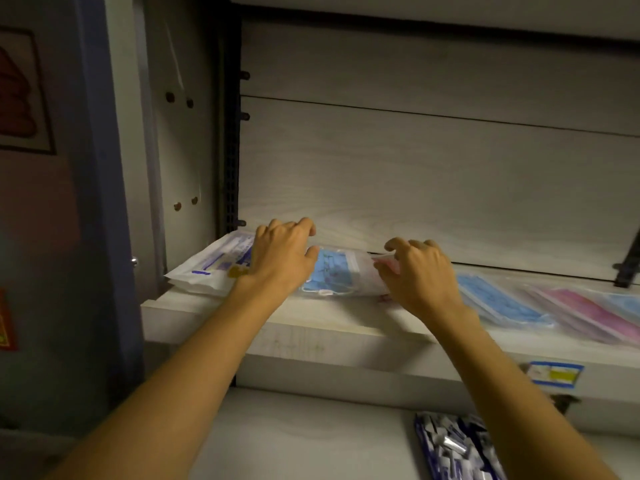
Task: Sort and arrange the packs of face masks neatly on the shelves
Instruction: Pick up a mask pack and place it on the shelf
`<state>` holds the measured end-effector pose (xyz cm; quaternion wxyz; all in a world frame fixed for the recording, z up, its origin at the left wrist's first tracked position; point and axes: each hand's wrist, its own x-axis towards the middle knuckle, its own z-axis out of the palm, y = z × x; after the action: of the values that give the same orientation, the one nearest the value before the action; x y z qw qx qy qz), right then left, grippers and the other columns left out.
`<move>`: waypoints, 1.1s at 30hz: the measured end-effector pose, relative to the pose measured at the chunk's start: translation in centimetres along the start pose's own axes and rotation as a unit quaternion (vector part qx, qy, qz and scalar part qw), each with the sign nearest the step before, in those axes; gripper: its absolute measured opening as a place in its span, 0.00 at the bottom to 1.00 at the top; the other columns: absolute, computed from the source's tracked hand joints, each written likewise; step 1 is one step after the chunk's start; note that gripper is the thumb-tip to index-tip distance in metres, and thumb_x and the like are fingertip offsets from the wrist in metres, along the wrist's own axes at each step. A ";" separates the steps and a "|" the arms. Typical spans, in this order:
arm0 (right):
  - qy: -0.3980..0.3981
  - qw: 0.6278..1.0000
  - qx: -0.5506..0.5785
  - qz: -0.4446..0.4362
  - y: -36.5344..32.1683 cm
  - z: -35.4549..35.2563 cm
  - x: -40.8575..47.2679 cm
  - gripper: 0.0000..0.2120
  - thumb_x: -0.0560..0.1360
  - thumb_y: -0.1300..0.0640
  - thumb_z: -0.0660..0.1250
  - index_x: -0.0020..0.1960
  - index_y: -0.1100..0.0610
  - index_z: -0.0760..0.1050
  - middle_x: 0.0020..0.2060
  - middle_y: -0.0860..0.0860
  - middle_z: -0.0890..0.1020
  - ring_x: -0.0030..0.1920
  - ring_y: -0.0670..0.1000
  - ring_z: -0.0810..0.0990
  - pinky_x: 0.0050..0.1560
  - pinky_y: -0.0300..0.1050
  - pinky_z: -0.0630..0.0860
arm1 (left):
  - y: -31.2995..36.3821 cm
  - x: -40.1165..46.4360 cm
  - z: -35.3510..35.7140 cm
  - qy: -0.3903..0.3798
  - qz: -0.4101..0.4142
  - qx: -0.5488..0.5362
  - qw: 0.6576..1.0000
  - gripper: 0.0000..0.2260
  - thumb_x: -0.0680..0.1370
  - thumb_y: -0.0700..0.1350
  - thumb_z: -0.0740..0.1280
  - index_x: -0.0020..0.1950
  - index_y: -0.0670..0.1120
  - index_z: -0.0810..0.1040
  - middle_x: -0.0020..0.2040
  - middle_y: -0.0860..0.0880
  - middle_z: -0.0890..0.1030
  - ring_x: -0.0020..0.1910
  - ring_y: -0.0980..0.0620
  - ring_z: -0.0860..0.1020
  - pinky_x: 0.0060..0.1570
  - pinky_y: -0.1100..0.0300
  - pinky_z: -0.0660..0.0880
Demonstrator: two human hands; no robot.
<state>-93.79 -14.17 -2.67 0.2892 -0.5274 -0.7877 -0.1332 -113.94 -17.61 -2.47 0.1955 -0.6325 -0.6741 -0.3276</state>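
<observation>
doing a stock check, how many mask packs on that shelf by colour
white packs: 1, maybe a small stack
blue packs: 3, one between the hands, one right of the right hand, one cut off at the frame edge
pink packs: 1
total: 5 in view; a pink bit under the right hand may be another

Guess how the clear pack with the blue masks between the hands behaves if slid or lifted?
The blue mask pack is a thin, flat, clear bag, so it probably flops if lifted by one edge. The glossy film probably slides easily on the smooth shelf. It looks light; both the left hand and right hand touch it with only fingertips.
</observation>
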 end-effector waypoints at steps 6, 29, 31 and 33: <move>0.051 0.998 -0.011 0.022 3.5 -2.6 -3.8 0.14 0.78 0.49 0.64 0.61 0.54 0.74 0.50 0.53 0.82 0.51 0.57 0.77 0.50 0.51 0.75 | 4.7 -1.7 1.6 0.000 0.075 -0.056 0.996 0.13 0.78 0.51 0.65 0.61 0.51 0.74 0.54 0.51 0.81 0.57 0.46 0.73 0.56 0.55 0.64; 0.071 0.988 0.025 0.137 22.6 -13.8 -22.5 0.19 0.77 0.46 0.65 0.66 0.50 0.71 0.55 0.49 0.81 0.57 0.52 0.75 0.55 0.47 0.71 | 31.9 -14.4 2.8 -0.021 0.102 -0.210 0.972 0.11 0.77 0.51 0.67 0.58 0.53 0.77 0.52 0.54 0.81 0.55 0.50 0.74 0.52 0.57 0.64; 0.074 0.988 0.032 0.135 24.6 -14.9 -23.7 0.19 0.77 0.47 0.66 0.66 0.51 0.72 0.55 0.49 0.81 0.57 0.52 0.76 0.57 0.49 0.72 | 34.6 -15.4 2.6 -0.022 0.104 -0.207 0.972 0.11 0.77 0.52 0.66 0.60 0.54 0.76 0.53 0.55 0.80 0.56 0.51 0.73 0.52 0.59 0.61; 0.072 0.987 0.033 0.138 26.6 -15.8 -25.1 0.19 0.76 0.47 0.66 0.65 0.51 0.73 0.54 0.49 0.82 0.57 0.53 0.76 0.57 0.51 0.73 | 37.3 -16.3 2.6 -0.022 0.104 -0.207 0.973 0.11 0.78 0.52 0.65 0.60 0.55 0.76 0.54 0.56 0.80 0.56 0.52 0.72 0.51 0.60 0.59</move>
<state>-57.73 -30.40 -7.57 0.3779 -0.6101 -0.6887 -0.1033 -74.90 -28.22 -8.13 0.0789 -0.7332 -0.5260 -0.4238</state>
